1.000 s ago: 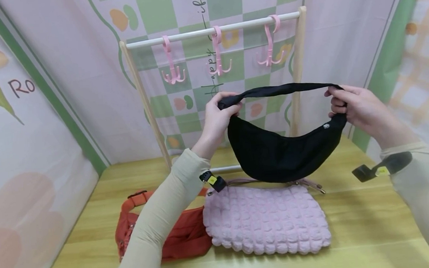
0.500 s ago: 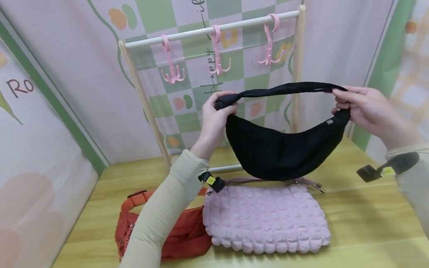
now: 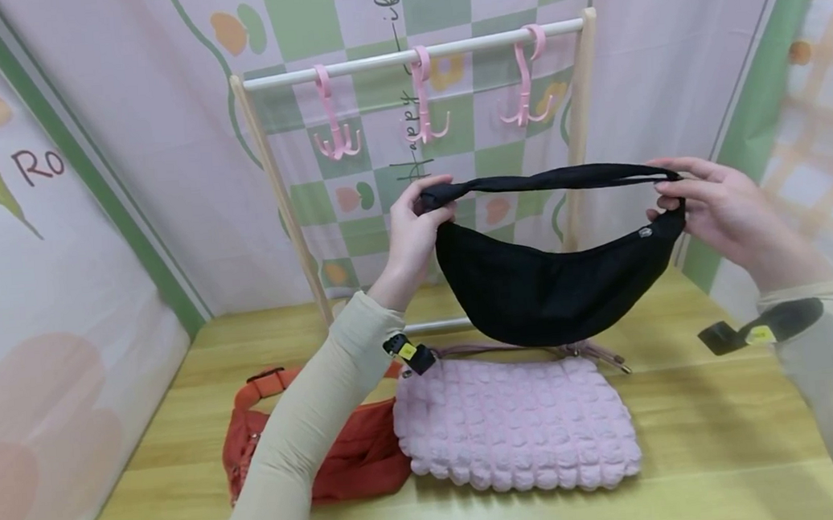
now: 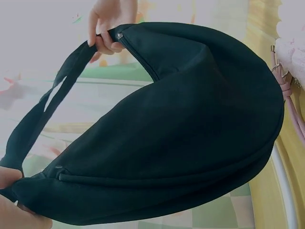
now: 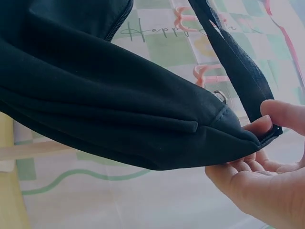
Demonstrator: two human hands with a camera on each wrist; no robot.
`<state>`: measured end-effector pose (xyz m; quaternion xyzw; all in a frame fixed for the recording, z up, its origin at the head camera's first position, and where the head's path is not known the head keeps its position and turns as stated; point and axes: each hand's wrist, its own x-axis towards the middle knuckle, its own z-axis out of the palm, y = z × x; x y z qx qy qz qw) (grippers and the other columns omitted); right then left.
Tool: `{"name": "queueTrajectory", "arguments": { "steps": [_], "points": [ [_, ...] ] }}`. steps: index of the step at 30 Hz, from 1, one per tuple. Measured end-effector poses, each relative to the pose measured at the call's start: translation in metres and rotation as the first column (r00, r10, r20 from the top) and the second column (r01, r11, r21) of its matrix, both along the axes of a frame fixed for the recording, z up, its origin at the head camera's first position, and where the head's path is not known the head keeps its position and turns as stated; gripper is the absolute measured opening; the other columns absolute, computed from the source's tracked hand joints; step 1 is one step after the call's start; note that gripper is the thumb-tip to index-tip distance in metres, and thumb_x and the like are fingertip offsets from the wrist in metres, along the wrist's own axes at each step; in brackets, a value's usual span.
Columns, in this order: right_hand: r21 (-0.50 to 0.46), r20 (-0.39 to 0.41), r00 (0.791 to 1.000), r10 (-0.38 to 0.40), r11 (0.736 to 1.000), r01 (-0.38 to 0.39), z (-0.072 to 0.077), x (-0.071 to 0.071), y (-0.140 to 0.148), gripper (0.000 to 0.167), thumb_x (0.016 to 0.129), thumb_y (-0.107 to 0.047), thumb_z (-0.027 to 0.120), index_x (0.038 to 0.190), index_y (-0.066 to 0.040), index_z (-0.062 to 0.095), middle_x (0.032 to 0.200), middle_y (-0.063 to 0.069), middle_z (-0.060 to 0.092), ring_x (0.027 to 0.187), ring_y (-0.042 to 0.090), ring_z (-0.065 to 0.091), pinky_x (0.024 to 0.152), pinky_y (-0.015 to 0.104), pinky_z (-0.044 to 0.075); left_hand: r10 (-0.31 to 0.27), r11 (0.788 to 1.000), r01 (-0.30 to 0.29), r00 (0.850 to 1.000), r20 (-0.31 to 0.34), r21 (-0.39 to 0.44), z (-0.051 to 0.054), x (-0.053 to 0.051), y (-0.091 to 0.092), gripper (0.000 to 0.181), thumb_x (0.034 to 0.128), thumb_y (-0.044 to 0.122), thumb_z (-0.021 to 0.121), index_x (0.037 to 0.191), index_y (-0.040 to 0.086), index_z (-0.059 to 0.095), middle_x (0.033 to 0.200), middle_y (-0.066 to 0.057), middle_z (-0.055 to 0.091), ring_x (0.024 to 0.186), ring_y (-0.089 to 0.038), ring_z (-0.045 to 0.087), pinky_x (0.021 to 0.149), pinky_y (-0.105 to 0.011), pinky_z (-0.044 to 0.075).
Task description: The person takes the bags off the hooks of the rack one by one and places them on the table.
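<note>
A black crescent-shaped shoulder bag (image 3: 557,294) hangs in the air between my two hands, its strap (image 3: 563,177) stretched across above the body. My left hand (image 3: 414,232) grips the strap's left end, where it meets the bag. At the other end, my right hand (image 3: 721,206) pinches the strap near the bag's right tip. A metal zipper pull (image 5: 220,97) shows close to the right fingers in the right wrist view. Below the black bag, a pink puffy quilted bag (image 3: 515,422) lies on the table. An orange-red waist bag (image 3: 361,453) lies left of it, partly hidden by my left forearm.
Behind stands a rack with a white top bar (image 3: 474,44) and wooden posts. Three pink hooks hang from it: a left hook (image 3: 335,129), a middle hook (image 3: 423,106) and a right hook (image 3: 523,95). Patterned curtains enclose the wooden table (image 3: 161,439).
My right hand has shifted slightly right and changed its hold on the strap, drawing the bag's right end a little outward. The left hand moved only slightly left; the other bags lie still.
</note>
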<state>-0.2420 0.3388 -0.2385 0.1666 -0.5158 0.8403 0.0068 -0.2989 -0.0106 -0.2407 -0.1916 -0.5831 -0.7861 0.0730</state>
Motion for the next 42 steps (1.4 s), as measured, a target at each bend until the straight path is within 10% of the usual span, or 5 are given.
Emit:
{"name": "queueTrajectory", "arguments": {
  "steps": [8,27,42],
  "points": [
    [-0.034,-0.009,1.000,0.002,0.999,-0.002,-0.003,0.002,0.004,0.032,0.093,0.013,0.043,0.115,0.000,0.062,0.081,0.012,0.060,0.066,0.024,0.055,0.071,0.037,0.058,0.002,1.000,-0.002,1.000,0.017,-0.012,-0.001,0.000,-0.001,0.040,0.0836,-0.016,0.057,0.119,0.002,0.063,0.111,-0.009,0.061,0.086,-0.014,0.057,0.072,-0.022,0.051],
    [0.044,-0.022,0.999,-0.042,0.998,0.043,-0.012,0.010,0.016,0.027,0.097,0.007,0.041,0.115,-0.004,0.058,0.093,0.010,0.065,0.080,0.019,0.061,0.063,0.032,0.053,-0.013,0.999,0.016,0.999,0.049,-0.045,-0.010,-0.001,0.001,0.040,0.0879,-0.013,0.053,0.121,0.007,0.064,0.121,-0.011,0.063,0.083,-0.011,0.061,0.083,-0.023,0.051],
    [0.150,-0.102,0.991,-0.085,0.984,0.100,-0.017,0.015,0.018,0.027,0.096,0.003,0.046,0.120,-0.007,0.053,0.094,0.007,0.063,0.086,0.016,0.069,0.067,0.028,0.058,-0.084,0.990,0.091,0.994,0.066,-0.107,-0.017,-0.004,0.004,0.042,0.0951,-0.004,0.048,0.130,0.017,0.059,0.120,-0.016,0.062,0.099,-0.039,0.061,0.080,-0.024,0.052]
  ]
}}
